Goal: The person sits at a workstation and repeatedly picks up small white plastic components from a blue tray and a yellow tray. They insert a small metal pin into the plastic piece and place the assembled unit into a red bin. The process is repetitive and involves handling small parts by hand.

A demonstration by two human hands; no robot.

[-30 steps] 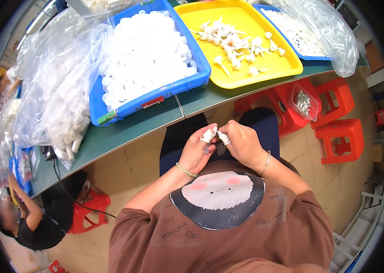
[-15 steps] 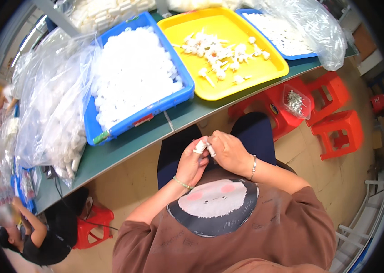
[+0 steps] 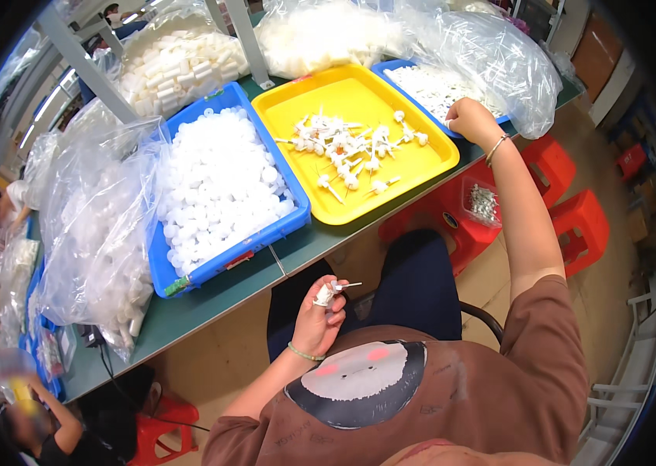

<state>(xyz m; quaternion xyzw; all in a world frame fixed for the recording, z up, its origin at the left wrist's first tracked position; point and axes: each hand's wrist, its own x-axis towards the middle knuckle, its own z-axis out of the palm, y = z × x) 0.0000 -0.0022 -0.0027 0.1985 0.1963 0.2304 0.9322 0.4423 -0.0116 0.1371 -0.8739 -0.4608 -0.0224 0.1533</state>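
Observation:
My left hand [image 3: 317, 320] is in front of my lap, its fingers closed on a small white plastic piece with a thin pin [image 3: 351, 285] sticking out to the right. Some white material also covers part of the fingertips; whether it is a wrap or part of the piece is hard to tell. My right hand [image 3: 474, 124] is stretched out to the near edge of the blue tray of small white parts [image 3: 433, 84]. Its fingers are pinched together there, and their tips are partly hidden. Between the trays, the yellow tray [image 3: 413, 182] bears several white pieces with pins.
A deep blue bin [image 3: 297, 217] full of white round caps stands left of the yellow tray. Clear plastic bags [image 3: 95, 233] of white parts lie around it. Red stools [image 3: 576, 213] stand at right, one bearing a small clear box [image 3: 482, 203]. A person [image 3: 56, 423] sits at lower left.
My hands were together in front of my lap; my right hand has moved up and right to the blue parts tray. My left hand has stayed low, holding the white piece. The view has shifted.

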